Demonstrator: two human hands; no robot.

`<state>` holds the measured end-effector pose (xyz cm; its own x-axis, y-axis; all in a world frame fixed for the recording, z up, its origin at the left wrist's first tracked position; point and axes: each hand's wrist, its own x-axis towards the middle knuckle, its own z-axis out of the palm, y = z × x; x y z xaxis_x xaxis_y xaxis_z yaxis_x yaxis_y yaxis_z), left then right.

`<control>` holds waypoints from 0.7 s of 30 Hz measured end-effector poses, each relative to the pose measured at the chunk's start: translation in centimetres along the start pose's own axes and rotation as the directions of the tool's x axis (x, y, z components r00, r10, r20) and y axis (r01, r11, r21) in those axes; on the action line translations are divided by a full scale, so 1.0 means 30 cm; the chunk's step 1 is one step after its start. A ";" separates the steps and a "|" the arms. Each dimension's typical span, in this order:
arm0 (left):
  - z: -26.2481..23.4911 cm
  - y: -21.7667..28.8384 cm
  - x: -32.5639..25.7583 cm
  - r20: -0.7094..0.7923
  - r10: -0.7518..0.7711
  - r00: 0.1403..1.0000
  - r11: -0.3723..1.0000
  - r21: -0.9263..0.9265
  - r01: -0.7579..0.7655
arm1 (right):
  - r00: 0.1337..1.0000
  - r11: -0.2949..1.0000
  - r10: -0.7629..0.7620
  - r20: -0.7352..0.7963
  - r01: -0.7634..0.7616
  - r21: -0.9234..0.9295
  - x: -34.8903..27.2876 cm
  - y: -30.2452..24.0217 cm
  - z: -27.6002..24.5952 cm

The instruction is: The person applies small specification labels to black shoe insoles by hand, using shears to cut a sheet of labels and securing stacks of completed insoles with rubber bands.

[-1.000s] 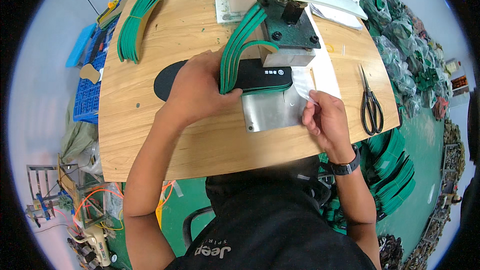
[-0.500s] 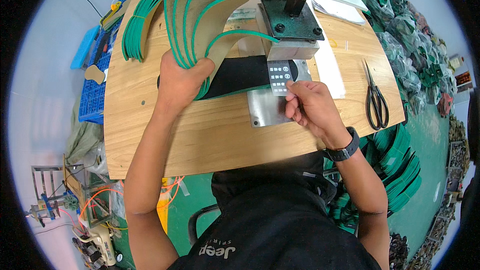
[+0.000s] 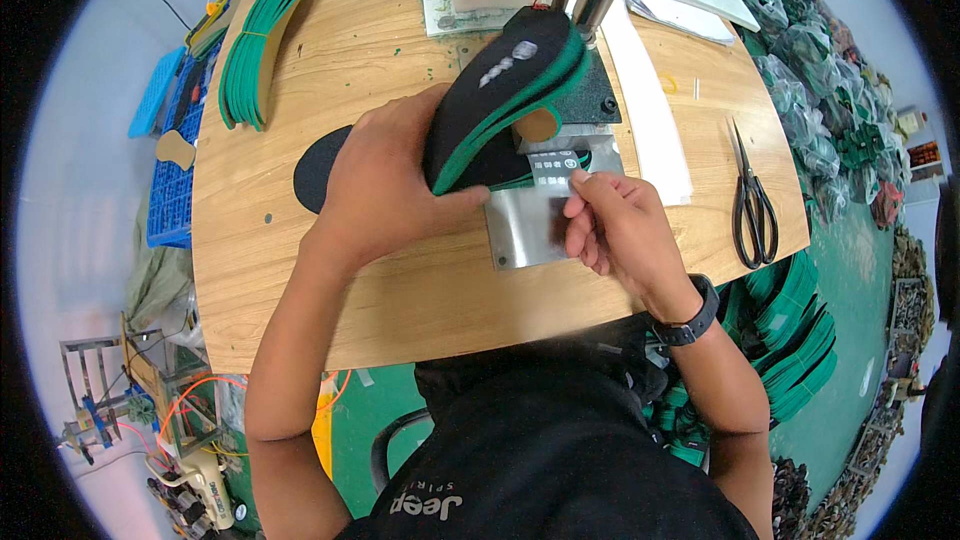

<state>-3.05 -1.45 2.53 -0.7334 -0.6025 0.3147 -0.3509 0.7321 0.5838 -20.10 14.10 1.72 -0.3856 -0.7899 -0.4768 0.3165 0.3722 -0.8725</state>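
Note:
My left hand (image 3: 385, 180) is closed round a bundle of insoles (image 3: 500, 80) with black faces and green edges. A whitish print shows on the bundle's uppermost face. Beneath this hand a single black insole (image 3: 318, 168) lies on the table, its far end running under the bundle toward the press. My right hand (image 3: 625, 225) pinches the edge of a clear film strip (image 3: 553, 168) with white printed marks. The strip lies over the steel plate (image 3: 530, 230), at the front of the metal press block (image 3: 588, 136). The bundle partly hides the press head (image 3: 595, 95).
A banded stack of green-edged insoles (image 3: 250, 55) rests at the table's far left. Black-handled scissors (image 3: 752, 205) lie at the right, beyond a white paper strip (image 3: 650, 105). More green insoles (image 3: 795, 340) are piled below the table's right edge. Bagged goods (image 3: 815, 90) line the wall.
The insole bundle has turned over from beige undersides to a black printed face and swung right. The press head has come down. My right hand still pinches the film.

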 end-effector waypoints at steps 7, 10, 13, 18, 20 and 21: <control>0.006 0.022 -0.001 0.067 0.008 0.998 0.997 0.070 -0.012 | 0.993 0.994 -0.109 0.039 0.109 0.005 0.010 0.038 -0.024; -0.005 0.018 0.004 0.101 -0.018 0.995 1.000 0.015 0.016 | 0.994 0.994 -0.107 -0.003 0.107 0.013 0.009 0.041 -0.016; -0.019 0.028 -0.011 0.091 -0.103 0.991 0.994 -0.025 0.105 | 0.986 0.988 -0.106 -0.129 0.119 0.099 -0.046 0.046 -0.060; -0.043 0.017 -0.016 -0.058 -0.214 0.975 0.928 -0.324 0.184 | 0.991 0.981 -0.090 -0.101 0.106 0.165 -0.072 0.044 -0.088; -0.044 -0.006 -0.014 -0.134 -0.241 0.961 0.905 -0.389 0.173 | 0.994 0.994 -0.069 -0.088 0.076 0.073 -0.050 0.012 -0.042; -0.048 -0.013 -0.013 -0.169 -0.258 0.951 0.891 -0.421 0.167 | 0.995 0.998 -0.056 -0.081 0.059 0.027 -0.033 -0.001 -0.028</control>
<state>-1.78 -1.97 3.25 -0.5083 -0.8160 0.2754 -0.1900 0.4182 0.8883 -20.46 15.29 2.11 -0.4714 -0.7677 -0.4341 0.3166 0.3121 -0.8957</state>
